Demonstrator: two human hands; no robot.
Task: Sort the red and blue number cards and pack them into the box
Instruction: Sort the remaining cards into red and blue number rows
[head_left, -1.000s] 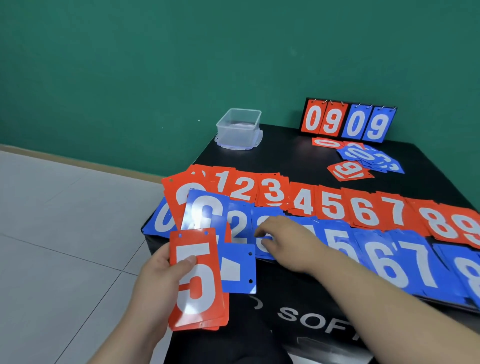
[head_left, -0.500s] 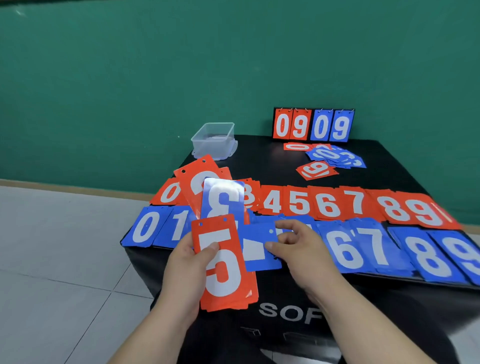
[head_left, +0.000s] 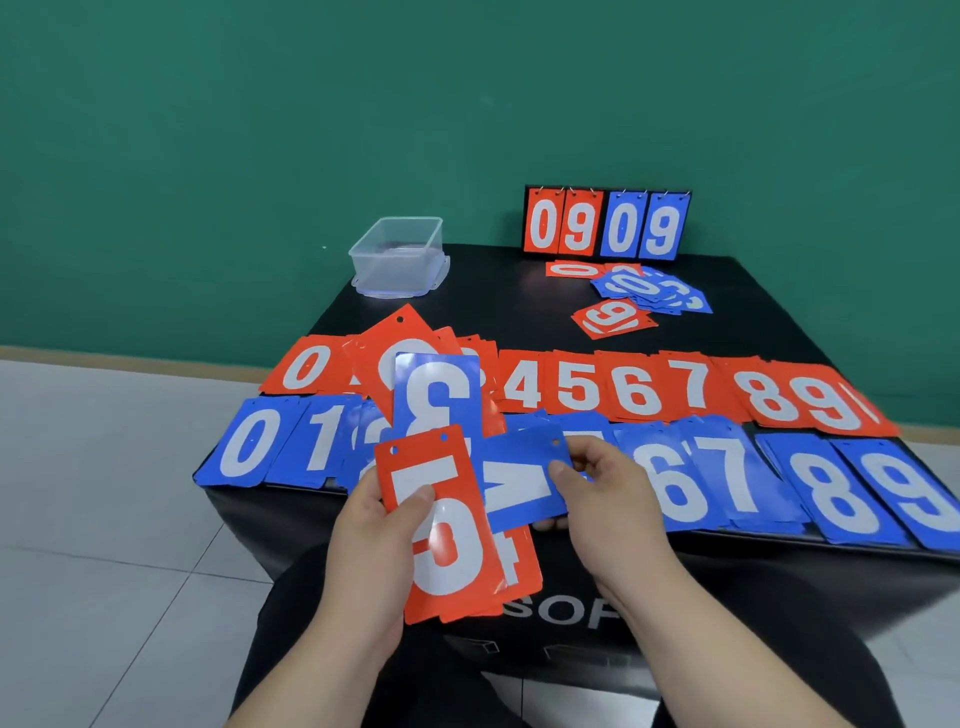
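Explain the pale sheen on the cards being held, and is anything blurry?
Head view: light glares off the glossy blue 3 card, washing its top pale; a weaker sheen sits low on the red 5 card in the left hand; the far pile of cards looks soft; shadows are faint.

The scene is lit brightly and evenly. White glare is seen on the top of the blue 3 card (head_left: 435, 396). Straight lines near the edges are bent by the wide lens, and fine details are slightly softened.
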